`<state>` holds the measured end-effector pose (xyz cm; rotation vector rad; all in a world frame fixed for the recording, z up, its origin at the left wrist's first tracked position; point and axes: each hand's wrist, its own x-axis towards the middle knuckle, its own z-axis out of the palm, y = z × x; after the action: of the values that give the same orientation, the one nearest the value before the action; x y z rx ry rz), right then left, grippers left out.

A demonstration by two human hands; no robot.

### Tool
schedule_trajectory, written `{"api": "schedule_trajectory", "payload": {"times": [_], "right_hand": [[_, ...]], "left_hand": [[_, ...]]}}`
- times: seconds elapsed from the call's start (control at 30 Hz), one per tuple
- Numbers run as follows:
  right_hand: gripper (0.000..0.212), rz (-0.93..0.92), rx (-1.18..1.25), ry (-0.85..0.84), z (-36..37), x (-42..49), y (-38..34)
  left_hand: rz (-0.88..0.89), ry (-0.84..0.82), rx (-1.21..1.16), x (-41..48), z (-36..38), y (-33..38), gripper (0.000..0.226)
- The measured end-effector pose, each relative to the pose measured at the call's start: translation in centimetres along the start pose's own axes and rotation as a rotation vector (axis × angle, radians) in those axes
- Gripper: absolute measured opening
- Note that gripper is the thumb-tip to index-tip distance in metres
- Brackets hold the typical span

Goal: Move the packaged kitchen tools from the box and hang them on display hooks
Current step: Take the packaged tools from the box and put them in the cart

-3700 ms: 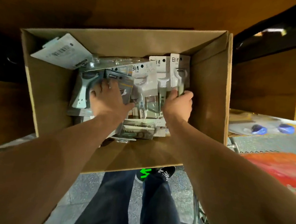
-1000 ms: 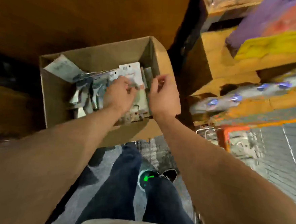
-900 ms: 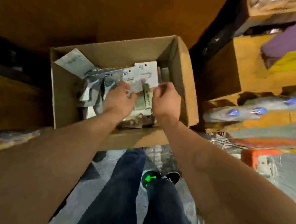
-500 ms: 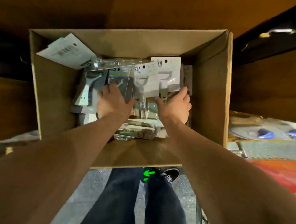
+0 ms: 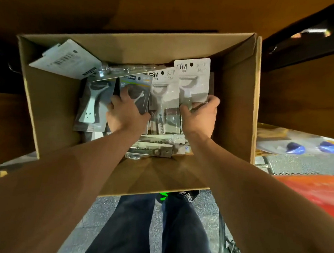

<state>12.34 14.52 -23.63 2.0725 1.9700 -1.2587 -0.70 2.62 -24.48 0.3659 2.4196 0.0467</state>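
The right hand [image 5: 199, 116] grips a white-carded pack [image 5: 193, 78] by its lower end, thumb on the near face and fingers curled round the right edge. The fingertips go out of sight behind the card. The left hand [image 5: 126, 113] lies flat, fingers spread, on a dark pack [image 5: 135, 88] just beside it at 9 o'clock. It covers most of the tool inside.

Between the hands stands a second white pack [image 5: 164, 90], overlapped by the first. Both cards carry handwriting that is too loose to read, and the tools under the plastic are only pale shapes. At 9 o'clock of the left hand lies another dark pack with a white forked tool [image 5: 93, 103]. A barcode card [image 5: 66, 60] leans in the far-left corner at 10 o'clock.

All of these sit in an open cardboard box [image 5: 239, 96]. At its near end, flat packs [image 5: 156, 147] are half covered by the forearms, and the lower layers are hidden.

Outside the box at 3 o'clock, blue-tipped items in clear wrap [image 5: 297, 149] are blurred, above a red surface [image 5: 315, 192] cut by the frame edge. At 6 o'clock are dark trouser legs [image 5: 135, 232] and a shoe [image 5: 187, 195].
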Motion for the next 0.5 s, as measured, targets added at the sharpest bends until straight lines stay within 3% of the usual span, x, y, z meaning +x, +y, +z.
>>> {"api": "schedule_trajectory", "payload": {"times": [0.13, 0.33, 0.5], "right_hand": [[0.086, -0.055, -0.041, 0.078, -0.1, -0.1, -0.5], [0.111, -0.038, -0.243, 0.006, 0.0, 0.8, -0.5], [0.103, -0.061, -0.327, 0.031, 0.1, 1.1, -0.8]], "left_hand": [[0.025, -0.014, -0.078, -0.6, 0.2, 0.1, 0.098], [0.074, 0.013, -0.239, -0.9, 0.3, -0.2, 0.093], [0.114, 0.02, -0.215, -1.1, -0.3, -0.6, 0.092]]}}
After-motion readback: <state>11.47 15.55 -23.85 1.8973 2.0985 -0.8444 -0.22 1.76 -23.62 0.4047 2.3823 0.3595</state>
